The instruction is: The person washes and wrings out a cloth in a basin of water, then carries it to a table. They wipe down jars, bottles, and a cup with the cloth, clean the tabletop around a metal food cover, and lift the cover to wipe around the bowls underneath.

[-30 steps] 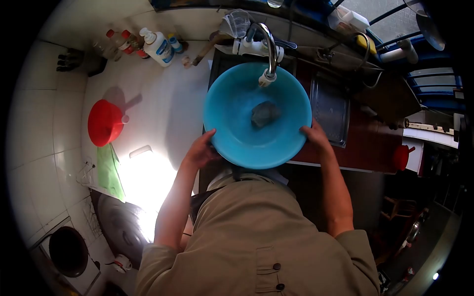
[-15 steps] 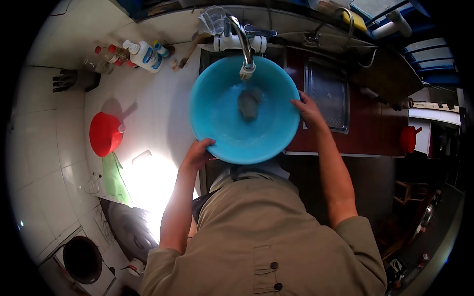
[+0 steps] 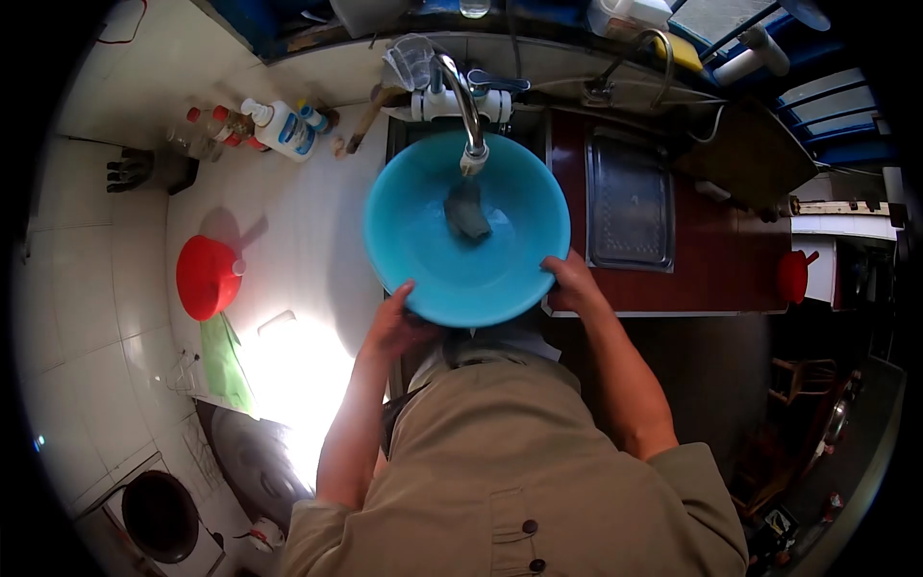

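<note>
A round turquoise basin (image 3: 423,255) sits under the tap (image 3: 471,115) at the sink. Inside it lies a crumpled grey cloth (image 3: 467,213), seemingly in shallow clear water. My left hand (image 3: 396,325) grips the near-left rim, its thumb over the edge and the other fingers hidden beneath. At the near-right rim my right hand (image 3: 571,283) has its thumb on top and fingers under the basin. The tap's spout hangs over the basin's far part, just above the cloth.
Left of the sink, the white counter (image 3: 288,207) carries a pump bottle (image 3: 284,130), several other bottles and a red scoop (image 3: 208,277). A metal tray (image 3: 630,202) lies on the dark red counter to the right. A knife block (image 3: 168,169) stands by the tiled wall.
My right hand has slid down the rim from the right side to the near right. The basin sits slightly lower and further left in view, and the cloth has shifted in it.
</note>
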The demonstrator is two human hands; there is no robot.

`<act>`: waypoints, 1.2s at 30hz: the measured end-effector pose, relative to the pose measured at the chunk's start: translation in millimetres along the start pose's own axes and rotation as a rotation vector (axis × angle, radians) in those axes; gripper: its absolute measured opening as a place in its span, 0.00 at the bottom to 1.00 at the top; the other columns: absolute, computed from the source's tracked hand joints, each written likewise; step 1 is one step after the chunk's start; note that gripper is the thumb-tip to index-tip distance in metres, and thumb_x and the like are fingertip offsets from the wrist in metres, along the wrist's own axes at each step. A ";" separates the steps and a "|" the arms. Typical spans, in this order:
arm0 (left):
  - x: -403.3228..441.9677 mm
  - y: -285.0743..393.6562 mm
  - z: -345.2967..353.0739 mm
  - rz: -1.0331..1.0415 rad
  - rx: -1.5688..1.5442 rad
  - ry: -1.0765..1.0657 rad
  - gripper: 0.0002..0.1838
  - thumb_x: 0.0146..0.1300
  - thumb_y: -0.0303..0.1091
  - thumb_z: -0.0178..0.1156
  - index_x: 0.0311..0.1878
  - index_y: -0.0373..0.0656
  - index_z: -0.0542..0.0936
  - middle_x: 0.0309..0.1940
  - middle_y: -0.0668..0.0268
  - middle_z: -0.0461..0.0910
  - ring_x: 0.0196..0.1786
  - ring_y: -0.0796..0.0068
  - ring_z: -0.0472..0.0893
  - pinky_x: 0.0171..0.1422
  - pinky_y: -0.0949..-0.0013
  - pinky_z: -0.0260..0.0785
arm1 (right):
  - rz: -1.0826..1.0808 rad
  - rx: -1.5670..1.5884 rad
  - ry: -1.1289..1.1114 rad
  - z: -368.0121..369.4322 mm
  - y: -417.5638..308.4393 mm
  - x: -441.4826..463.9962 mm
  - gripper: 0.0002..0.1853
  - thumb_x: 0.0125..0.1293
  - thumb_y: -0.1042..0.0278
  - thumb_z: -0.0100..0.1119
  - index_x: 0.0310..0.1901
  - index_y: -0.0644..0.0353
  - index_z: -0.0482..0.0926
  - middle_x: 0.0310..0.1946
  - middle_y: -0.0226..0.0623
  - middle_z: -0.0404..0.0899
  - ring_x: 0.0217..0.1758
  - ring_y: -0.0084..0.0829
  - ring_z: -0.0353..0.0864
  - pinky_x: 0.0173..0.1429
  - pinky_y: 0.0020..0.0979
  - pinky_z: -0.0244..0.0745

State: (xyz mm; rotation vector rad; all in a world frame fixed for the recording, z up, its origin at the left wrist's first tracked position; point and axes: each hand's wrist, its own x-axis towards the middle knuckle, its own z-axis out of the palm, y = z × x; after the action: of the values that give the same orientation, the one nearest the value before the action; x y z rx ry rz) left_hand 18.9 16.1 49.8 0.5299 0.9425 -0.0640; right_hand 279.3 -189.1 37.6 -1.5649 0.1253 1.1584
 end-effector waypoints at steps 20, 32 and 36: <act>10.2 -20.9 9.1 0.028 -0.089 0.024 0.19 0.57 0.27 0.58 0.52 0.35 0.70 0.37 0.59 0.77 0.34 0.62 0.80 0.31 0.60 0.73 | -0.786 -0.776 0.338 -12.3 -110.9 42.7 0.35 0.60 0.55 0.64 0.66 0.63 0.68 0.54 0.49 0.79 0.53 0.39 0.79 0.57 0.33 0.74; -11.6 -30.7 16.8 0.123 -0.187 0.105 0.22 0.57 0.27 0.57 0.56 0.34 0.67 0.41 0.57 0.76 0.39 0.61 0.80 0.35 0.58 0.76 | -0.694 -0.381 -0.095 79.1 -138.3 40.2 0.15 0.67 0.68 0.58 0.53 0.62 0.78 0.38 0.30 0.80 0.42 0.19 0.77 0.47 0.22 0.73; -13.0 -34.4 8.8 0.133 -0.191 0.056 0.24 0.57 0.26 0.57 0.58 0.36 0.66 0.42 0.58 0.76 0.40 0.60 0.80 0.39 0.56 0.78 | -1.017 -0.521 0.150 67.2 -171.2 60.1 0.18 0.65 0.67 0.60 0.55 0.62 0.77 0.40 0.33 0.80 0.43 0.23 0.78 0.48 0.25 0.74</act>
State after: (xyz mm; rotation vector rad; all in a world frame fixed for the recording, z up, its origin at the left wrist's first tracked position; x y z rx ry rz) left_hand 8.2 -20.1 50.2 0.4181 0.9547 0.1604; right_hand 376.6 -44.1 120.8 -1.7963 -0.8464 0.2576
